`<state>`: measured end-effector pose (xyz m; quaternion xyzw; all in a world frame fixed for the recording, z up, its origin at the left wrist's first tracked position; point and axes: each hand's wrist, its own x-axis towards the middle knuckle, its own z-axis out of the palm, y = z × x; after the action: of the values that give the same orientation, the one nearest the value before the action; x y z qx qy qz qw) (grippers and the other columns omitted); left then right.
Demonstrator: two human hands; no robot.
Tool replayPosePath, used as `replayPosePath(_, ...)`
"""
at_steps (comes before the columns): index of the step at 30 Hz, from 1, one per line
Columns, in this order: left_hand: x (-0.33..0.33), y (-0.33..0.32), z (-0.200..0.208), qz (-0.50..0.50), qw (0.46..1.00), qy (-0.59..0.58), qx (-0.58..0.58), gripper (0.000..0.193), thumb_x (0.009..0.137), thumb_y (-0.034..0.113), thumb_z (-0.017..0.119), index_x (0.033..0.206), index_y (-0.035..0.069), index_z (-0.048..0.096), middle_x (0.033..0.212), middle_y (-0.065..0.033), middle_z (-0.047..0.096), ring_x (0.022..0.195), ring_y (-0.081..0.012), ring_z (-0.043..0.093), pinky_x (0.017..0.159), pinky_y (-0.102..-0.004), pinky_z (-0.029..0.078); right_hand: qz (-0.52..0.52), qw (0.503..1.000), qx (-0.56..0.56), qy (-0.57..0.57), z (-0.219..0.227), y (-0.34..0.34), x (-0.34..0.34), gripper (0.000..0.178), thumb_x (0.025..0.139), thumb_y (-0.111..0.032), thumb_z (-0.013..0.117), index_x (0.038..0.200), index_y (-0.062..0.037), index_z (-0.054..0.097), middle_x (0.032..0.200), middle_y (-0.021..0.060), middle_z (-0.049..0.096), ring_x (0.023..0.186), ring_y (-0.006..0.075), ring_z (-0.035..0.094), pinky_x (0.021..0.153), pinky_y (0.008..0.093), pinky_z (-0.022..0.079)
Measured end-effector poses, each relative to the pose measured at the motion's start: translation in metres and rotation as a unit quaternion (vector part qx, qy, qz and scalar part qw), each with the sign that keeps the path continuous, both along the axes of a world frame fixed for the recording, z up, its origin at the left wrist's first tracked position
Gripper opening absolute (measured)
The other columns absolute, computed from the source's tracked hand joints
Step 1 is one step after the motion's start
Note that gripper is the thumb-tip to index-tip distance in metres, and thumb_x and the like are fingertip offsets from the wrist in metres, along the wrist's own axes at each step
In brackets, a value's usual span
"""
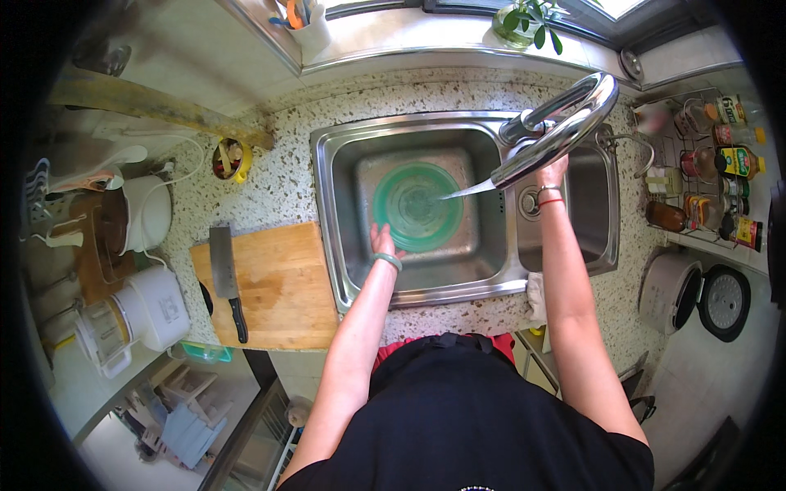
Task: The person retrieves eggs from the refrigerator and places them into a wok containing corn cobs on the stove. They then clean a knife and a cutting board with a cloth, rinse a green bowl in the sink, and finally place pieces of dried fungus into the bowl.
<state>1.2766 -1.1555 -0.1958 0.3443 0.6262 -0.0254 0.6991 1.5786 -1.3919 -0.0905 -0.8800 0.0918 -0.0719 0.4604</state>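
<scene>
A translucent green basin (382, 204) sits in the larger left bowl of a steel double sink (348, 139). Water runs into it from the curved chrome faucet (602, 102). At the basin's near left rim is my left hand (382, 240), its fingers apart and a pale green bangle on the wrist. Whether the fingertips press on the rim is hard to see. My right hand (554, 170) is by the faucet's base, over the smaller sink bowl (577, 233). The faucet's neck covers its fingers, so what they touch is hidden.
Left of the sink, a cleaver (223, 266) lies on a wooden cutting board (282, 282). A yellow cup (232, 161) stands behind it. A wire rack (675, 164) of bottles and jars is at the right, above a rice cooker (671, 286). A cloth (535, 296) hangs at the sink's front edge.
</scene>
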Motion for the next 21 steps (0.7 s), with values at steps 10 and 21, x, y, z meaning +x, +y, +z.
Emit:
replayPosePath(10, -0.004, -0.007, -0.007, -0.022, 1.000, 0.016, 0.013, 0.063, 0.092, 0.034, 0.052, 0.147, 0.025, 0.023, 0.143, -0.0103, 0.037, 0.125, -0.0326, 0.043, 0.078, -0.0534, 0.051, 0.076, 0.991, -0.108, 0.006, 0.007, -0.007, 0.045, 0.035, 0.085, -0.030, 0.057, 0.110, -0.0062, 0.060, 0.106, 0.0182, 0.065, 0.101, 0.0371, 0.061, 0.086, 0.0427, 0.048)
replayPosePath(21, -0.001, -0.012, -0.001, -0.022, 1.000, -0.011, -0.011, 0.069, 0.093, 0.035, 0.052, 0.149, 0.030, 0.011, 0.150, -0.0143, 0.026, 0.132, -0.0417, 0.032, 0.097, -0.0648, 0.033, 0.057, 0.993, -0.103, 0.016, 0.019, 0.001, 0.041, 0.037, 0.083, -0.035, 0.058, 0.107, -0.0063, 0.063, 0.105, 0.0192, 0.065, 0.103, 0.0373, 0.061, 0.086, 0.0423, 0.048)
